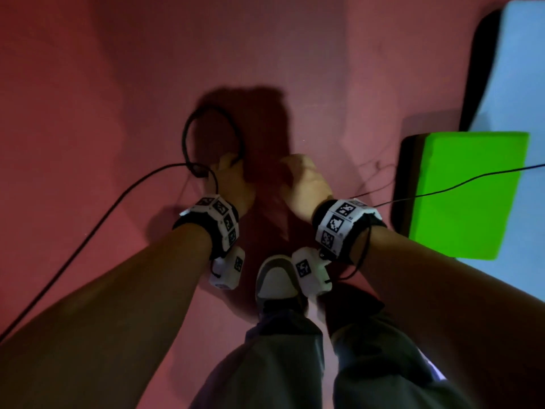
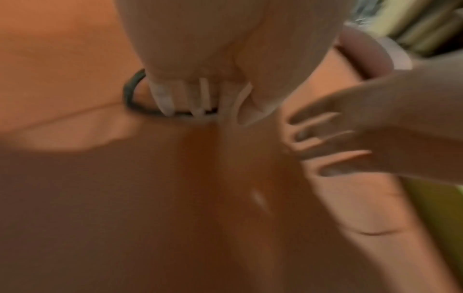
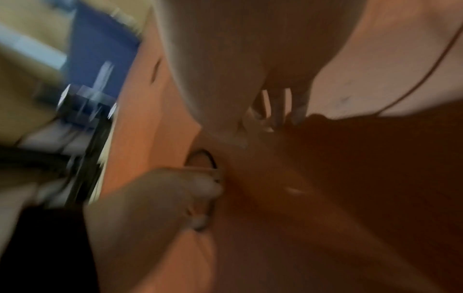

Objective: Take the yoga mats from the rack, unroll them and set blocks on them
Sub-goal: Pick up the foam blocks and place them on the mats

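A pink yoga mat (image 1: 147, 69) fills most of the head view, spread under me. My left hand (image 1: 231, 172) and right hand (image 1: 298, 175) sit close together at its middle, fingers curled down and gripping a darker raised fold of the mat between them. A thin black elastic loop (image 1: 185, 137) lies on the mat by the left hand, and the left fingertips (image 2: 200, 99) rest over that loop (image 2: 127, 95). The right hand's fingers (image 2: 338, 142) dig into the mat. A bright green block (image 1: 466, 193) lies at the right on a light-blue mat (image 1: 525, 69).
My grey and white shoe (image 1: 275, 278) stands on the pink mat just below the hands. A black cable (image 1: 88, 231) runs from the left wrist off to the lower left, and a thinner one (image 1: 472, 180) crosses the green block. Blurred rack parts (image 3: 85, 103) show in the right wrist view.
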{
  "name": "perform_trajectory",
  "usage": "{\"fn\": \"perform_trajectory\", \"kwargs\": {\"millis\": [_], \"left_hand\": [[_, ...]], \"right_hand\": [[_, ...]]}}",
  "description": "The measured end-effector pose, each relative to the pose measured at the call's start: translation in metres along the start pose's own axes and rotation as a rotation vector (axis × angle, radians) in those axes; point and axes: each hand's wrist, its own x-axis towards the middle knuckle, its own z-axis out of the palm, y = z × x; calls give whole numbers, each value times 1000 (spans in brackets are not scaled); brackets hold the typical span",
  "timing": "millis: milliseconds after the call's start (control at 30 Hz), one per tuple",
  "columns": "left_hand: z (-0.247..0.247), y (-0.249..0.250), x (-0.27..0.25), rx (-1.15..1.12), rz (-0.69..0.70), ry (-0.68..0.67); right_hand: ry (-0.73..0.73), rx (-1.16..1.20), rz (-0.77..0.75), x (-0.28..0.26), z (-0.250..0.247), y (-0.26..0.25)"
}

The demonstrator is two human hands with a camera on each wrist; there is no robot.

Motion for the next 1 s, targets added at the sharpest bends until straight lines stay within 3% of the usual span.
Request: {"fn": "perform_trajectory", "kwargs": {"millis": [200,333,633,833,1000], "left_hand": [[35,105,-41,-52,271,-161],[69,162,-62,-165,233,-313],[106,228,-106,-238,278,-477],[81,216,-127,-189,247,-369],[7,209,-161,-262,178,-236]], "right_hand": [[62,402,218,-38,-56,30],[162,521,283,-73,-89,66],[235,401,410,-130,-131,133],[287,385,449,-155,-138,111],[227,409,413,-175,-144,50]]}}
